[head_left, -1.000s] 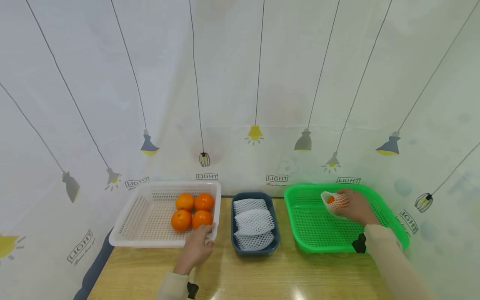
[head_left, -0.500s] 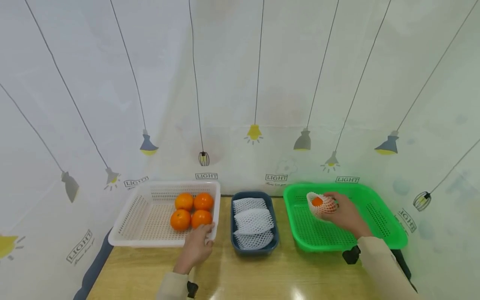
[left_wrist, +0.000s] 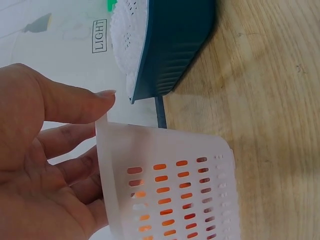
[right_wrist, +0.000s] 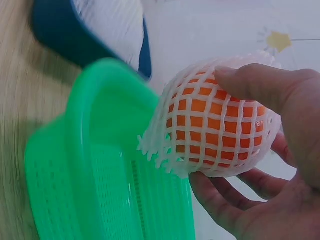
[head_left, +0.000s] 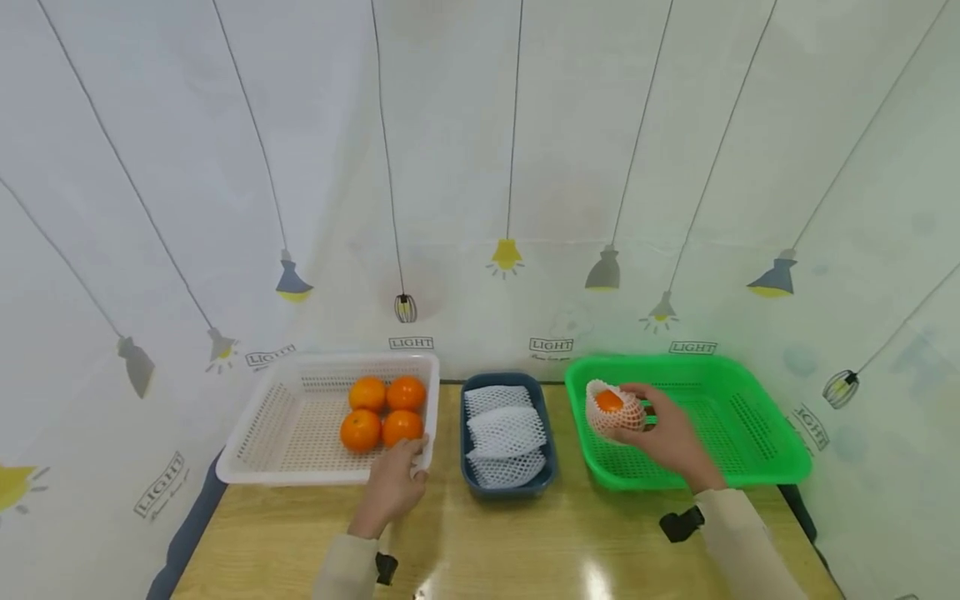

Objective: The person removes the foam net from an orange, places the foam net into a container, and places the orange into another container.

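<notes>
In the head view my right hand (head_left: pixel 669 435) holds an orange in a white foam net sleeve (head_left: pixel 617 412), above the left part of the green basket (head_left: pixel 772 450). The right wrist view shows the thumb on one side of the netted orange (right_wrist: pixel 215 125) and the fingers beneath. My left hand (head_left: pixel 388 487) is at the near right corner of the white basket (head_left: pixel 300 477). In the left wrist view its thumb lies on the basket rim (left_wrist: pixel 106 150), with the fingers behind it. Several bare oranges (head_left: pixel 367 393) sit inside, close to that hand.
Between the two baskets stands a dark blue tray (head_left: pixel 504 492) with several white foam nets (head_left: pixel 508 433). All three stand on a wooden table (head_left: pixel 510 542). A wall covering (head_left: pixel 450 167) printed with lamps rises behind and at both sides.
My right hand has moved left and nearer with the netted orange, from the green basket's middle to its left side. The left hand stays at the white basket's corner.
</notes>
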`<state>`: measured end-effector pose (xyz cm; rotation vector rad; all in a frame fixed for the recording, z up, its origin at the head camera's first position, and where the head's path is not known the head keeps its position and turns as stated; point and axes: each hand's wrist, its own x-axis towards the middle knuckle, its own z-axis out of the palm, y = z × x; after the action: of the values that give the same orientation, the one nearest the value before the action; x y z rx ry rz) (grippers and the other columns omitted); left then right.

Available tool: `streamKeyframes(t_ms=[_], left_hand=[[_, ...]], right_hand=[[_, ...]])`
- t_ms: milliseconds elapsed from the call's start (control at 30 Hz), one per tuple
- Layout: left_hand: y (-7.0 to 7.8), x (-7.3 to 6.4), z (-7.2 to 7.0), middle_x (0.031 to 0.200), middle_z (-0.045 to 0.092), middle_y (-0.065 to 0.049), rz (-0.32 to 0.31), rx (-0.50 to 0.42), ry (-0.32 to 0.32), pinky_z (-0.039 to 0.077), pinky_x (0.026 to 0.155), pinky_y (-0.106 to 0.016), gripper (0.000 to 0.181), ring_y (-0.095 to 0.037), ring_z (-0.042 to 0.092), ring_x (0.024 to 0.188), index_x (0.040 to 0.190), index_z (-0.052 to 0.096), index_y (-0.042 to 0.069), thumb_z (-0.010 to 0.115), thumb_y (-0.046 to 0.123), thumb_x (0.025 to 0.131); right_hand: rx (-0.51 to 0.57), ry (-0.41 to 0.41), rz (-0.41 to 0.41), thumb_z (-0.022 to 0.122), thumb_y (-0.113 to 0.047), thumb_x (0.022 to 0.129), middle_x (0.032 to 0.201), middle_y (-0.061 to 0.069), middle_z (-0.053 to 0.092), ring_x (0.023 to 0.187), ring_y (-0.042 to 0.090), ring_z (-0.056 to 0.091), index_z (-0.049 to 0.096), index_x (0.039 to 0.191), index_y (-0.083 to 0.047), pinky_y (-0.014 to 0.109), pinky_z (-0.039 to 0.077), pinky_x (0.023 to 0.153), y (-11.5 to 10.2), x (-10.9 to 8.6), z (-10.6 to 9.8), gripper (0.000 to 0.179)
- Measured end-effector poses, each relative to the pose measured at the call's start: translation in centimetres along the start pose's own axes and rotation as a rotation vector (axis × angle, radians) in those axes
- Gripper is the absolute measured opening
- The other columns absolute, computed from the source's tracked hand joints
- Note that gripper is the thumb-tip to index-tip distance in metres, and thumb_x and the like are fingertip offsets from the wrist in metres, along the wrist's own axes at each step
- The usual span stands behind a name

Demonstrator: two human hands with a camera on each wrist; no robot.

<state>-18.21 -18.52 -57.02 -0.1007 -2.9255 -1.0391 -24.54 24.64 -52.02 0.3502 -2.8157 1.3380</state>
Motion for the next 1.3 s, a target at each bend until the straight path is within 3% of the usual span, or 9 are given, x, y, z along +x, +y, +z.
streamKeyframes(t_ms=[367, 467, 667, 967, 1300], left_hand=[[-0.1, 0.2, 0.6, 0.120, 0.067, -0.010, -0.029, -0.019, 0.057, 0.055, 0.082, -0.040, 0.054, -0.021, 0.061, 0.098, 0.141, 0.062, 0.007, 0.072, 0.011, 0.089], [-0.1, 0.1, 0.5, 0.119, 0.065, -0.011, -0.041, -0.029, 0.055, 0.055, 0.088, -0.044, 0.053, -0.024, 0.060, 0.104, 0.141, 0.062, 0.009, 0.074, 0.014, 0.089], [0.0, -0.1, 0.5, 0.133, 0.059, -0.014, -0.027, -0.079, 0.074, 0.050, 0.103, -0.054, 0.052, -0.031, 0.054, 0.122, 0.140, 0.063, 0.012, 0.077, 0.023, 0.091], [1.4, -1.3, 1.3, 0.136, 0.057, -0.011, 0.126, -0.208, 0.219, 0.049, 0.103, -0.053, 0.055, -0.031, 0.051, 0.127, 0.139, 0.063, 0.016, 0.081, 0.030, 0.088], [2.3, -3.4, 3.8, 0.130, 0.064, 0.004, 0.183, -0.452, 0.156, 0.056, 0.101, -0.045, 0.058, -0.021, 0.062, 0.118, 0.139, 0.062, 0.027, 0.083, 0.033, 0.086]], right_hand=[[0.072, 0.000, 0.007, 0.087, -0.033, 0.083, 0.141, 0.013, 0.055, 0.113, 0.031, 0.062, 0.050, 0.146, -0.024, 0.032, 0.059, 0.083, -2.6, -1.9, 2.5, 0.073], [0.094, -0.003, 0.005, 0.088, -0.030, 0.082, 0.139, 0.013, 0.057, 0.110, 0.028, 0.062, 0.051, 0.145, -0.023, 0.031, 0.058, 0.083, -3.3, -2.3, 3.3, 0.073], [0.158, -0.010, 0.001, 0.090, -0.026, 0.080, 0.138, 0.014, 0.059, 0.107, 0.027, 0.064, 0.055, 0.142, -0.021, 0.030, 0.059, 0.083, -4.5, -3.2, 4.9, 0.072], [0.294, -0.070, 0.006, 0.091, -0.021, 0.077, 0.139, 0.015, 0.058, 0.111, 0.025, 0.063, 0.056, 0.141, -0.018, 0.030, 0.059, 0.086, -4.9, -4.4, 8.3, 0.073], [0.405, -0.113, 0.024, 0.091, -0.020, 0.077, 0.137, 0.013, 0.058, 0.115, 0.023, 0.061, 0.058, 0.139, -0.021, 0.029, 0.059, 0.090, -4.2, -6.2, 11.7, 0.071]])
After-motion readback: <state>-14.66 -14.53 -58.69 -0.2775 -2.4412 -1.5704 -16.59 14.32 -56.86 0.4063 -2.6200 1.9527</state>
